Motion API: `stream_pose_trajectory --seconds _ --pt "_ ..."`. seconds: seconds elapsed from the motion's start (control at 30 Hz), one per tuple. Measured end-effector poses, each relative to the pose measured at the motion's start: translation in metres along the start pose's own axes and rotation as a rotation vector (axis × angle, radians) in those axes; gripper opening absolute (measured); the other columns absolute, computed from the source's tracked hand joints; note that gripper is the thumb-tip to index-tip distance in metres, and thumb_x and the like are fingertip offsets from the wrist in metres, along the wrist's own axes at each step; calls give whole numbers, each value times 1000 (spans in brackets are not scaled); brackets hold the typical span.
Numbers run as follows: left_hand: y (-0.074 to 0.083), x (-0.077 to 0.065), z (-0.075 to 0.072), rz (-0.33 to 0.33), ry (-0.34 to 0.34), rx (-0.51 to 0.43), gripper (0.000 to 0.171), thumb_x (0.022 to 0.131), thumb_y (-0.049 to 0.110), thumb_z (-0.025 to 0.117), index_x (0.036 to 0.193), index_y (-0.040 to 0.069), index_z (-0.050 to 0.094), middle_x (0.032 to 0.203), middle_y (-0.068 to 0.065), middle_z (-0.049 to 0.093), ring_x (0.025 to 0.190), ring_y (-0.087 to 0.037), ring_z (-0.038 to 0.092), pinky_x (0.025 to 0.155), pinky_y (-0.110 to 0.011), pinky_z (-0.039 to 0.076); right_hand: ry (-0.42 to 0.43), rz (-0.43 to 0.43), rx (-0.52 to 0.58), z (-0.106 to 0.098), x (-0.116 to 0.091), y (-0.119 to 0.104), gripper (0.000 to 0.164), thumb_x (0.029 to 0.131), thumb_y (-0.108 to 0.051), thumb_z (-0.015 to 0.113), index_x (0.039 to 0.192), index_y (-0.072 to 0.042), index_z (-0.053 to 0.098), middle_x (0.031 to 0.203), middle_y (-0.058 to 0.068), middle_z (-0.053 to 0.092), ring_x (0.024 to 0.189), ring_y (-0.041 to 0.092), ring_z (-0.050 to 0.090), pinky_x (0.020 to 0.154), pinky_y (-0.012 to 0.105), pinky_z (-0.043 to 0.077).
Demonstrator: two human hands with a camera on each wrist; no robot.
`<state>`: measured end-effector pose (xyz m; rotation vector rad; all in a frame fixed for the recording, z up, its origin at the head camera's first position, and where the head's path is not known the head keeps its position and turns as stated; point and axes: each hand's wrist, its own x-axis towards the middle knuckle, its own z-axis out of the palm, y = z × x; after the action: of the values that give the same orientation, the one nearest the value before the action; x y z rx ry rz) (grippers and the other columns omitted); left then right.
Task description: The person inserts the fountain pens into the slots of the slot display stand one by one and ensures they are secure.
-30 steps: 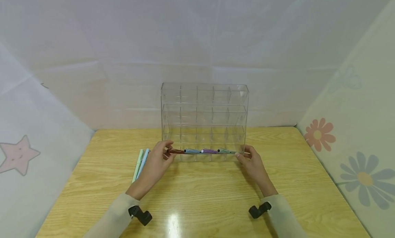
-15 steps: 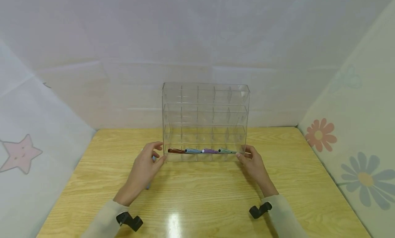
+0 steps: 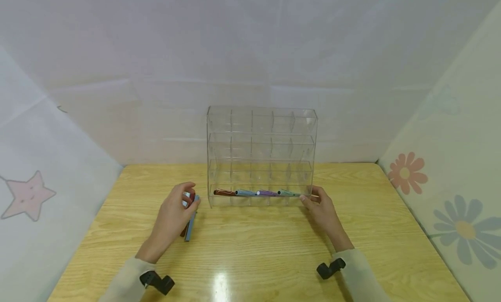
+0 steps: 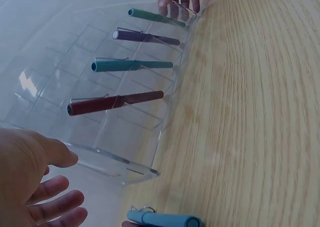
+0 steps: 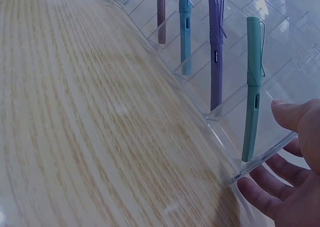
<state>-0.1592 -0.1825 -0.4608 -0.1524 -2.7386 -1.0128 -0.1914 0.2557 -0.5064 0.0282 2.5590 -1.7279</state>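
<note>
- Left hand [image 3: 168, 215]: half open, fingers loosely bent, thumb apart, above pens on the wooden table [image 3: 250, 254]; contact unclear.
- Right hand [image 3: 322, 213]: grips the right edge of one clear plastic compartment rack [image 3: 261, 166].
- Four capped pens in the bottom row: dark red [image 3: 225, 192], blue [image 3: 245, 192], purple [image 3: 267, 193], green [image 3: 287, 192]; in the head view, cap ends point left.
- Under the left hand: at least two pens, long axes running front to back.
</note>
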Motion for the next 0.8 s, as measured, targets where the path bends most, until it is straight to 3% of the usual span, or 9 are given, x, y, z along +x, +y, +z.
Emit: stream_pose_trajectory --seconds 0.13,0.3,0.8 --pt "-9 2 -3 -22 11 8 50 102 16 72 147 3 55 128 -16 69 98 -28 70 63 -23 51 4 1 0 1 1 1 60 108 -30 66 154 0 44 155 25 51 138 42 58 94 24 60" --pt "-22 2 -7 -62 1 20 50 103 18 70 148 4 53 130 -18 68 104 -33 69 64 -25 52 -1 6 18 0 1 1 60 108 -30 66 155 0 43 156 25 50 139 41 57 101 38 61" --pt "-50 9 -5 -107 42 31 47 100 17 74 142 1 58 124 -19 71 94 -30 70 59 -25 49 -5 -4 19 1 0 1 61 108 -29 65 156 0 42 157 26 49 140 42 57 102 40 61"
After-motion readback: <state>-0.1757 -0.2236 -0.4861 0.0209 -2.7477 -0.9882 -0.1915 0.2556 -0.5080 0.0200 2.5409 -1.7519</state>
